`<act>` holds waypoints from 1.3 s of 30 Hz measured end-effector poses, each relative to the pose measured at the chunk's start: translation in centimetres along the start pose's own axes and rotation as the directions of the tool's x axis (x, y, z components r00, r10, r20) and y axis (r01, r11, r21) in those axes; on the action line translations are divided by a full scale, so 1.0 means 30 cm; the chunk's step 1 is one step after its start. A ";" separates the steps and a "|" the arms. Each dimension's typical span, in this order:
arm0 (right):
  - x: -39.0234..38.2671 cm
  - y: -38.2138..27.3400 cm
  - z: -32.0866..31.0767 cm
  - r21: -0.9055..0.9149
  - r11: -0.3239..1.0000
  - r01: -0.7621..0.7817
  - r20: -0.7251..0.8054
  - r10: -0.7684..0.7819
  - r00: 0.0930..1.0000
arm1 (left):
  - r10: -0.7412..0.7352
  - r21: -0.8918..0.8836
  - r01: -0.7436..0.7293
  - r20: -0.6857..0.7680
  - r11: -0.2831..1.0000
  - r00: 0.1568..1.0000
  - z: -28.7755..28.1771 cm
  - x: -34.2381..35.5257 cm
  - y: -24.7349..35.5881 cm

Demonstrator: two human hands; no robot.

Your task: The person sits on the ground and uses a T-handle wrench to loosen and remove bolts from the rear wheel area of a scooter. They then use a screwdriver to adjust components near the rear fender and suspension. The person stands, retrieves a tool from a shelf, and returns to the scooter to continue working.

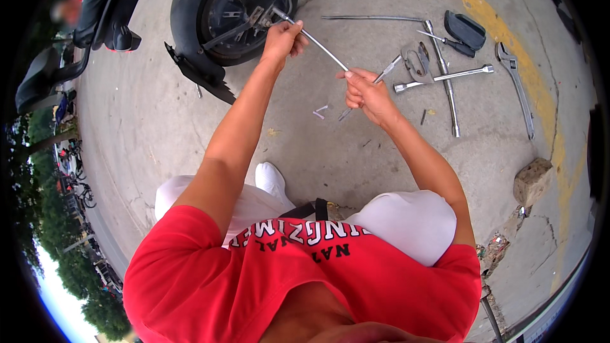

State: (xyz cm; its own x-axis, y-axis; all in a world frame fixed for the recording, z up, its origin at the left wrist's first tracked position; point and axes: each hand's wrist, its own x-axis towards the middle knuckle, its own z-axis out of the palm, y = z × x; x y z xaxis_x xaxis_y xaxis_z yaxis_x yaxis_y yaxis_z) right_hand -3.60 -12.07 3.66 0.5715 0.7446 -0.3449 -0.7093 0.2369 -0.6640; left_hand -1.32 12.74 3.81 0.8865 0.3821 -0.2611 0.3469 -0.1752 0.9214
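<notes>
Cross wrench [443,78] lies rightward. Left hand [281,43] and right hand [372,96] grasp the T-wrench [324,49], shaft slanting up-left toward the wheel [223,22].

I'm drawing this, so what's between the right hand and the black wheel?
The head view shows the left hand and a stretch of silver rod between the right hand and the black wheel.
</notes>
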 end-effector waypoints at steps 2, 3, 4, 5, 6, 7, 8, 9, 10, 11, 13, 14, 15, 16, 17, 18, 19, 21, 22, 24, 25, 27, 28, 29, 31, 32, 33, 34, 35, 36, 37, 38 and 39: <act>-0.008 -0.043 -0.001 0.167 0.984 -0.057 0.076 0.045 0.996 | 0.271 0.661 -0.165 -0.060 0.732 0.961 0.006 -0.023 0.057; -0.008 -0.062 -0.006 0.250 0.965 -0.082 0.112 0.056 0.992 | 0.276 0.660 -0.200 -0.011 0.724 0.961 0.051 -0.051 0.136; -0.008 -0.077 -0.007 0.202 0.977 -0.074 0.095 0.056 0.994 | 0.276 0.657 -0.230 0.036 0.718 0.961 0.127 -0.091 0.214; -0.005 -0.089 0.004 0.150 0.986 -0.076 0.090 0.063 0.994 | 0.314 0.488 -0.322 0.102 0.811 0.944 0.205 -0.130 0.253; -0.001 -0.100 0.012 0.094 0.993 -0.072 0.084 0.065 0.994 | 0.368 0.293 -0.400 0.159 0.869 0.916 0.296 -0.160 0.288; -0.003 -0.098 0.025 0.094 0.995 -0.031 0.015 0.029 0.999 | 0.228 0.139 -0.272 0.271 0.952 0.935 0.390 -0.197 0.323; -0.005 -0.094 0.044 0.088 0.996 0.013 -0.053 -0.008 0.999 | 0.105 -0.001 -0.114 0.398 0.994 0.911 0.455 -0.221 0.346; -0.006 -0.092 0.053 0.081 0.995 0.054 -0.118 -0.044 0.992 | 0.039 -0.032 -0.029 0.396 0.999 0.917 0.476 -0.226 0.352; 0.006 -0.081 0.028 0.038 0.998 0.048 -0.066 -0.046 0.997 | -0.027 -0.063 0.056 0.397 0.996 0.917 0.490 -0.229 0.355; 0.013 -0.073 0.001 0.000 0.999 0.045 -0.023 -0.045 0.999 | -0.096 -0.091 0.145 0.408 0.985 0.908 0.501 -0.234 0.354; 0.022 -0.054 -0.039 -0.033 0.998 0.049 0.012 -0.048 0.999 | -0.048 -0.147 0.115 0.397 0.982 0.917 0.502 -0.247 0.347; 0.016 -0.064 -0.020 -0.029 0.998 0.050 0.004 -0.050 0.999 | -0.026 -0.177 0.102 0.389 0.979 0.921 0.495 -0.259 0.356; 0.012 -0.069 -0.012 -0.025 0.998 0.052 -0.005 -0.052 0.999 | -0.068 -0.132 0.130 0.400 0.983 0.914 0.489 -0.266 0.369; 0.019 -0.059 -0.030 -0.034 0.998 0.055 0.019 -0.054 0.998 | -0.109 -0.086 0.157 0.409 0.984 0.906 0.484 -0.268 0.389; 0.025 -0.050 -0.041 -0.045 0.997 0.056 0.045 -0.054 0.998 | -0.151 -0.041 0.184 0.415 0.982 0.897 0.477 -0.275 0.407; 0.029 -0.043 -0.050 -0.055 0.997 0.058 0.071 -0.054 0.996 | -0.147 -0.035 0.177 0.413 0.984 0.899 0.482 -0.275 0.403; 0.025 -0.027 -0.051 0.013 0.999 0.048 0.023 -0.049 0.999 | -0.143 -0.029 0.170 0.412 0.985 0.900 0.492 -0.274 0.395; 0.009 -0.011 -0.007 0.151 0.988 0.040 -0.072 -0.029 0.997 | -0.158 -0.025 0.185 0.411 0.982 0.898 0.498 -0.266 0.376; 0.013 -0.013 -0.014 0.091 0.995 0.035 -0.040 -0.031 0.999 | -0.176 -0.028 0.206 0.413 0.978 0.894 0.496 -0.264 0.367; 0.014 -0.017 -0.039 -0.032 0.999 0.024 0.027 -0.024 0.999 | -0.139 -0.040 0.166 0.381 0.985 0.914 0.495 -0.272 0.357; 0.022 -0.006 -0.042 -0.063 0.998 0.029 0.005 -0.029 1.000 | -0.082 -0.044 0.104 0.347 0.994 0.934 0.494 -0.284 0.352; 0.035 0.017 -0.055 -0.124 0.992 0.038 -0.042 -0.043 0.998 | 0.083 -0.170 -0.033 0.299 0.985 0.951 0.492 -0.303 0.323; 0.045 0.008 -0.070 -0.409 0.891 0.196 0.021 -0.205 0.979 | 0.188 -0.289 -0.107 0.269 0.951 0.945 0.485 -0.313 0.277; 0.062 -0.012 -0.087 -0.637 0.690 0.343 0.135 -0.338 0.931 | 0.288 -0.394 -0.184 0.224 0.900 0.931 0.466 -0.324 0.242; 0.061 -0.038 -0.125 -0.848 0.340 0.406 0.281 -0.361 0.889 | 0.348 -0.473 -0.208 0.232 0.856 0.908 0.428 -0.357 0.201; 0.056 -0.057 -0.121 -0.888 0.268 0.374 0.299 -0.282 0.912 | 0.376 -0.508 -0.224 0.219 0.832 0.901 0.399 -0.366 0.191; 0.056 -0.073 -0.110 -0.919 0.190 0.346 0.308 -0.201 0.930 | 0.433 -0.594 -0.180 0.314 0.784 0.845 0.369 -0.367 0.184; 0.046 -0.093 -0.099 -0.919 0.264 0.293 0.259 -0.156 0.953 | 0.494 -0.670 -0.124 0.396 0.732 0.774 0.338 -0.367 0.179; 0.019 -0.141 -0.041 -0.911 0.337 0.237 0.214 -0.103 0.971 | 0.554 -0.732 -0.057 0.460 0.679 0.694 0.305 -0.371 0.167; -0.004 -0.165 -0.010 -0.898 0.407 0.169 0.162 -0.053 0.985 | 0.530 -0.697 -0.028 0.519 0.717 0.670 0.282 -0.375 0.161; -0.001 -0.163 -0.021 -0.943 0.253 0.216 0.209 -0.051 0.976 | 0.503 -0.658 0.000 0.575 0.753 0.645 0.262 -0.377 0.153; 0.008 -0.174 -0.039 -0.962 0.086 0.259 0.256 -0.047 0.966 | 0.480 -0.618 0.021 0.630 0.786 0.611 0.252 -0.377 0.152; 0.013 -0.184 -0.049 -0.952 -0.082 0.296 0.300 -0.034 0.953 | 0.410 -0.601 0.047 0.598 0.798 0.689 0.257 -0.389 0.148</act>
State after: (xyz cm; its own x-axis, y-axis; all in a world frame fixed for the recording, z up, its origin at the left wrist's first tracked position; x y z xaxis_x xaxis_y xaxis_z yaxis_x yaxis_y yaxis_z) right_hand 1.14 -14.00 6.21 0.4455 0.8888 -0.1072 0.6201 -0.3927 -0.6791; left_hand -7.78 0.51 8.75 0.9361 -0.3507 0.0255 0.1344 0.4239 0.8957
